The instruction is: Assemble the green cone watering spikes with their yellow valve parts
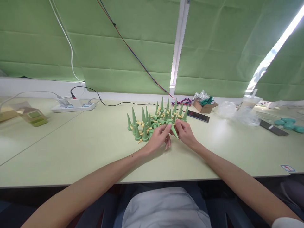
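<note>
Between both hands is a green cone-shaped piece (pixel 174 130), its tip slanting down toward me. My left hand (pixel 159 136) pinches its wide end between thumb and fingers. On the other side, my right hand (pixel 185 131) has its thumb and forefinger closed close to the same piece; whatever small part sits in that pinch is hidden. Just behind the hands, many similar green cones (pixel 133 117) stand upright in a cluster with small yellow pieces (pixel 140 141) around their bases. A few green cones lie on their sides in the middle of the cluster.
On the table (pixel 83 152), a power strip (pixel 73 106) and an open package (pixel 33 115) lie left. A phone (pixel 198 116), a small cardboard box (pixel 205 106), a plastic bag (pixel 247 117), a drink cup (pixel 249 103) and another dark phone (pixel 273 127) lie right.
</note>
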`<state>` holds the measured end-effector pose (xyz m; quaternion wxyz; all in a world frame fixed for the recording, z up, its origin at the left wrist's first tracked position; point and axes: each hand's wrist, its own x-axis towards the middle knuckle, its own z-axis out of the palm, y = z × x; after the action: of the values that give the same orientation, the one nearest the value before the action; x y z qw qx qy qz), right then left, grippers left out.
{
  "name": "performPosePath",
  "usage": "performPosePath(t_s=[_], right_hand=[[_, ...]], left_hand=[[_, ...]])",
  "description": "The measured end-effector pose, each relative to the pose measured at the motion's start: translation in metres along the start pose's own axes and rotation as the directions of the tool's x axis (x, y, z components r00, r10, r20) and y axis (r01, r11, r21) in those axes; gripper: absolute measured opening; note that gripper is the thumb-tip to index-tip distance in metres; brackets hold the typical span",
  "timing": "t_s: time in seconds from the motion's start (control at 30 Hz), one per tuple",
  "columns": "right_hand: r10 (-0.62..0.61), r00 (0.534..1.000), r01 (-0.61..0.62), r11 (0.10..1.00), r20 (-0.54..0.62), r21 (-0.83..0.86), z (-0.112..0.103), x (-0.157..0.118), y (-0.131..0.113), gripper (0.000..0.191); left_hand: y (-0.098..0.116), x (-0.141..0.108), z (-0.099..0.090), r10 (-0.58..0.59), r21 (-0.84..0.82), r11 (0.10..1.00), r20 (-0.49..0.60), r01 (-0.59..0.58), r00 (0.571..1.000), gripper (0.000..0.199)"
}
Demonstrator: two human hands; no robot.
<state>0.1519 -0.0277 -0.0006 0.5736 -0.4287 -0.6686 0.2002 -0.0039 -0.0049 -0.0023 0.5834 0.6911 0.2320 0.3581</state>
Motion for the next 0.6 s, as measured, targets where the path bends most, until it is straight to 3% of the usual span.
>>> performPosePath(t_s=[0.37,0.6], right_hand=[[-0.041,0.998,0.037,0.995,-0.042,-0.088,-0.0033,0.0026,0.0048,0.057],[0.068,0.997,-0.07,0.995,-0.024,-0.071,-0.0032,0.0018,0.0028,0.061]], left_hand=[[0.0011,-0.0025,-0.0004,0.038,0.13,0.991,0.0,-0.038,0.999,0.034],[0.0064,-0.0052,0.0025,0.039,0.175,0.984,-0.035,-0.032,0.999,0.035]])
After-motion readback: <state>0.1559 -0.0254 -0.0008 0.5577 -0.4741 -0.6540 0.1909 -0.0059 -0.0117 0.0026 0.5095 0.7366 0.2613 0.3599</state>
